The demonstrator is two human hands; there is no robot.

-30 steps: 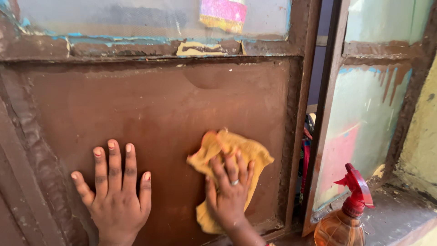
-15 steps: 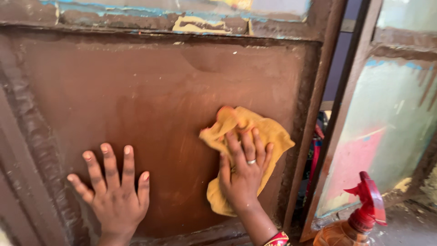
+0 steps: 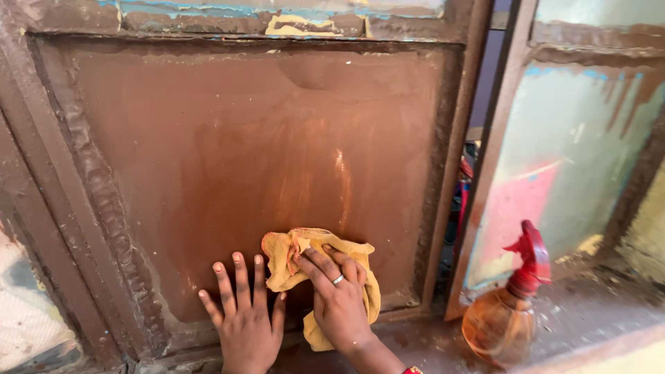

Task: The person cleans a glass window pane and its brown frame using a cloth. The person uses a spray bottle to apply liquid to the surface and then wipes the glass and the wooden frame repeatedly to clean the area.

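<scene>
Right hand (image 3: 339,308) pressing cloth (image 3: 287,260) flat against panel (image 3: 242,152), fingers spread over it, not clenched. Left hand (image 3: 244,322) open, palm braced on panel just beside, at 9 o'clock. Dropped from mid-panel to the bottom edge since a second ago: wiping lower now. Frame (image 3: 447,173) close at 3 o'clock, bottle (image 3: 509,315) beyond; room only toward 12.

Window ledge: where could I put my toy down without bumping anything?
The ledge is bare to the right of the spray bottle, below the open window pane. It is dusty there. Left of the bottle it is crowded: the right hand presses the yellow cloth beside the left hand.
</scene>
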